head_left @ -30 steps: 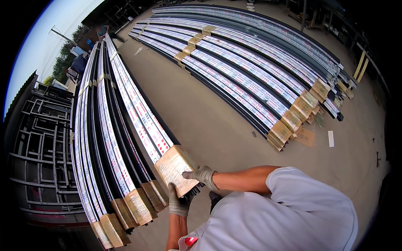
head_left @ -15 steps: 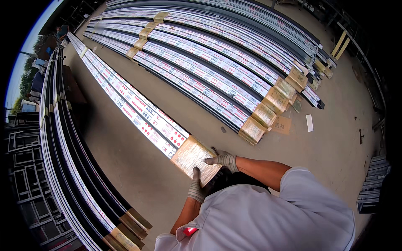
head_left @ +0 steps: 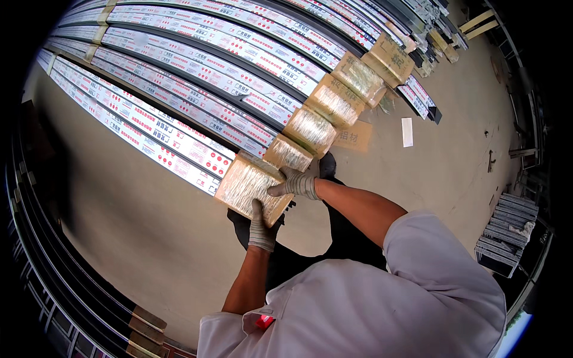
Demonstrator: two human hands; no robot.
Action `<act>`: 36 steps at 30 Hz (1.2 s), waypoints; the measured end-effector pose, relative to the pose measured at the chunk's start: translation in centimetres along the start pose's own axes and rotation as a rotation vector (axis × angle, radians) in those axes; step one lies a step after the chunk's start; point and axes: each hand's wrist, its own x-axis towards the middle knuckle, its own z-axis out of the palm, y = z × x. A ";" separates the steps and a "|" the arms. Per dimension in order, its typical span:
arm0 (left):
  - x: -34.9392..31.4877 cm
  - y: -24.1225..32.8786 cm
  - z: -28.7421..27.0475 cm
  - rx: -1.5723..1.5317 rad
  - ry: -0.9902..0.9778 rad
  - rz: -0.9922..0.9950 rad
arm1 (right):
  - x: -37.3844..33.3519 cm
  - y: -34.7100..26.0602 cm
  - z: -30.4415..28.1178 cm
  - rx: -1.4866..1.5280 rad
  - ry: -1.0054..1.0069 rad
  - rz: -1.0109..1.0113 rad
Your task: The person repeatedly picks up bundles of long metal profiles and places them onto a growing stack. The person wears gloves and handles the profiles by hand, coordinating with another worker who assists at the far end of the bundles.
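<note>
A long bundle of metal profiles (head_left: 173,146), covered in white film with red and black print, slants down from the far left toward me. Brown cardboard under clear wrap (head_left: 242,186) covers its near end, which both of my gloved hands grip. My left hand (head_left: 260,230) is closed at the lower corner, thumb on top and fingers hidden beneath. On the right side of the same end, my right hand (head_left: 296,184) is closed, with its thumb over the cardboard. Right beside the held bundle lies another one, its end in a cardboard wrap (head_left: 289,154).
More wrapped profile bundles (head_left: 209,62) lie side by side beyond. A flat cardboard piece (head_left: 356,136) and a white paper strip (head_left: 407,132) are on the concrete floor. Dark profiles (head_left: 65,280) run along the left. Stacked grey pieces (head_left: 507,232) stand at right.
Both hands have carried the bundle's near end to the right, closing the gap to the neighbouring bundles. My view has shifted with it, and both hands keep their grip.
</note>
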 end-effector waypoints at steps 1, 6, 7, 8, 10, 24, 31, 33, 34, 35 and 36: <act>2.3 -1.6 0.7 -0.034 0.024 0.015 | -1.5 -2.3 -2.0 -0.051 0.017 0.081; 10.5 -7.0 8.0 -0.006 0.021 -0.110 | -0.7 2.2 -14.0 0.086 0.061 0.103; 11.7 -7.6 9.7 0.004 0.018 -0.155 | -1.0 2.3 -16.0 0.101 0.066 0.132; 12.7 -8.3 11.5 0.014 0.022 -0.150 | -1.3 2.5 -17.9 0.117 0.074 0.162; 14.7 -10.1 14.8 0.076 0.016 -0.152 | -1.2 7.7 -21.5 0.122 0.206 0.098; 24.3 -9.8 16.9 0.755 0.330 -0.325 | -16.2 12.8 -18.8 -0.022 0.546 0.204; 24.5 -10.0 13.9 1.134 0.240 -0.141 | -16.1 12.5 -15.4 0.025 0.489 0.160; 22.5 -9.2 13.4 1.012 0.205 -0.016 | -16.6 12.9 -14.0 0.027 0.510 0.178; 21.0 -7.8 14.0 0.962 0.171 0.044 | -16.6 13.6 -13.2 0.053 0.541 0.201; 18.9 -6.7 14.6 0.900 0.168 0.063 | -16.6 14.2 -12.4 0.077 0.571 0.221; 17.0 -5.6 13.7 0.888 0.113 0.029 | -16.8 13.2 -10.9 0.106 0.565 0.239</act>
